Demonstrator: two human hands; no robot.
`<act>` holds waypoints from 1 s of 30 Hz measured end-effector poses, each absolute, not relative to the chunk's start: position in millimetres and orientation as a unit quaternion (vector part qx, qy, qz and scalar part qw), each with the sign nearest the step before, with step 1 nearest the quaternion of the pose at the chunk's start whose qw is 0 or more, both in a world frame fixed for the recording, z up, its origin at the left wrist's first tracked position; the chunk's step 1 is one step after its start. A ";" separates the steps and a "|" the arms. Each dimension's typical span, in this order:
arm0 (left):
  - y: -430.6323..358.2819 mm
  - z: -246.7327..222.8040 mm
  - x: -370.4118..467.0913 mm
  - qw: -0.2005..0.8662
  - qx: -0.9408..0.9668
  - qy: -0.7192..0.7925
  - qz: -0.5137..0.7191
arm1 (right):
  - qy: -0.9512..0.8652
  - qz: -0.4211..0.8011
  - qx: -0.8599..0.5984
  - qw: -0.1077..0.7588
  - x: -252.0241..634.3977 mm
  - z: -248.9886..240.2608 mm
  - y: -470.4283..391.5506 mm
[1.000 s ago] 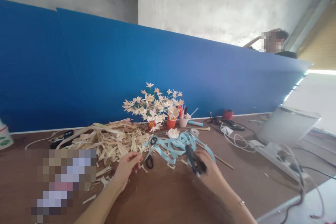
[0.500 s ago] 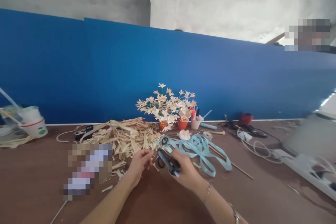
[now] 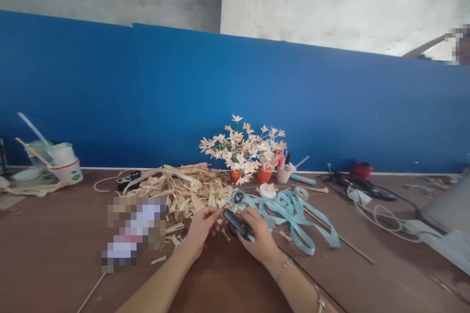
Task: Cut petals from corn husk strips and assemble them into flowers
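Note:
My right hand (image 3: 259, 237) is wrapped round a black corded tool that looks like a glue gun (image 3: 237, 222), its front end pointing toward my left hand. A thin black cord runs off beneath my right wrist. My left hand (image 3: 202, 227) is closed in a pinch close to the tool's tip; whatever sits between its fingertips is too small to make out. Just behind the tool lie scissors with black handle loops (image 3: 238, 197), partly covered. Beyond my hands spreads a pile of dry pale husk strips (image 3: 191, 188), with a light blue ribbon (image 3: 293, 215) tangled to the right.
Pale husk flowers (image 3: 242, 144) stand in red pots (image 3: 265, 174) by the blue partition (image 3: 176, 98). A white cup (image 3: 284, 174) holds pens. A thin stick (image 3: 356, 250) lies right of the ribbon. White cables (image 3: 385, 222) cross the right side; a paper tub (image 3: 68, 173) stands far left.
The whole view has shifted, so the tabletop things appear further right. My right hand has turned the tool slightly, and its tip is closer to my left fingertips. The left hand stays pinched.

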State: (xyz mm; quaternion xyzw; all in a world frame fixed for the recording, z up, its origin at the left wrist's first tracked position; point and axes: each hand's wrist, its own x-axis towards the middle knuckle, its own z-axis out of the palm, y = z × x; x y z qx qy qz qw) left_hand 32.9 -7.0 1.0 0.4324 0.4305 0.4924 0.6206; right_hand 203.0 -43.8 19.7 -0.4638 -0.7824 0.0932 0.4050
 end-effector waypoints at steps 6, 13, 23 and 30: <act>-8.6 2.9 32.7 0.621 0.440 0.430 0.486 | -0.783 0.094 -0.471 0.396 203.3 16.2 -42.3; -9.5 4.3 32.7 0.620 0.440 0.431 0.485 | -0.784 0.091 -0.471 0.395 203.3 18.5 -43.4; -10.6 6.6 33.2 0.621 0.433 0.434 0.489 | -0.783 0.092 -0.470 0.398 204.2 16.5 -41.8; -9.3 4.3 32.5 0.618 0.442 0.435 0.484 | -0.781 0.094 -0.474 0.395 204.4 17.7 -42.3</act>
